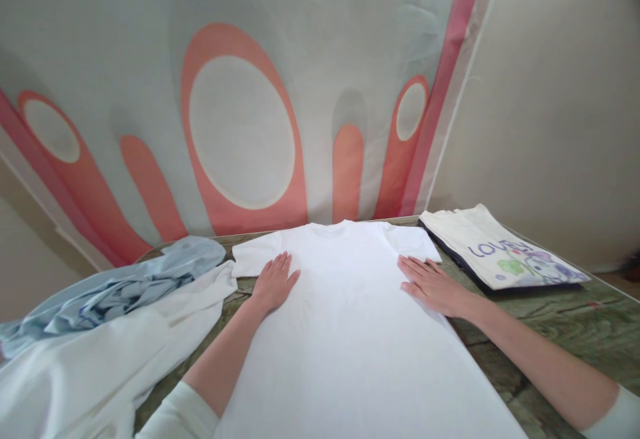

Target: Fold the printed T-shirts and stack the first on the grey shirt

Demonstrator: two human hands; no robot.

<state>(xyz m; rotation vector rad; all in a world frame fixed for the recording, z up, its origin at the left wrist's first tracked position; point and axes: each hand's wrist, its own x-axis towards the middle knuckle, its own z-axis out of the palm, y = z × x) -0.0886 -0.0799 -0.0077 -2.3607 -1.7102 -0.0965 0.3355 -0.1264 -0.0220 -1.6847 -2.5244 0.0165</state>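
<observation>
The person's left hand (273, 285) and right hand (433, 285) both lie palm down on a white T-shirt (340, 339), flat and opened out, with neither gripping anything. The shirt is spread on the counter (555, 315), its body filling the space between the hands and running back toward the person, where its lower end passes out of view. Its collar (329, 228) is beyond the hands, midway between them, at the far side of the counter.

The left hand rests on the shirt's side, near one short sleeve, fingers pointing away from the person and thumb turned inward. The right hand rests by the opposite sleeve, its fingers angled inward and its thumb set a little apart from them.

To the left of the left hand, apart from it, a rumpled white garment (110, 352) lies just beside the shirt, with crumpled blue clothes (187, 255) on its far side. Beyond the right hand and to its right, a printed cloth (473, 235) lies flat with lettering and a coloured drawing facing up; a dark layer (464, 268) shows under its edge. Past both hands, a grey backdrop (320, 65) with coral shapes rises behind the counter.
</observation>
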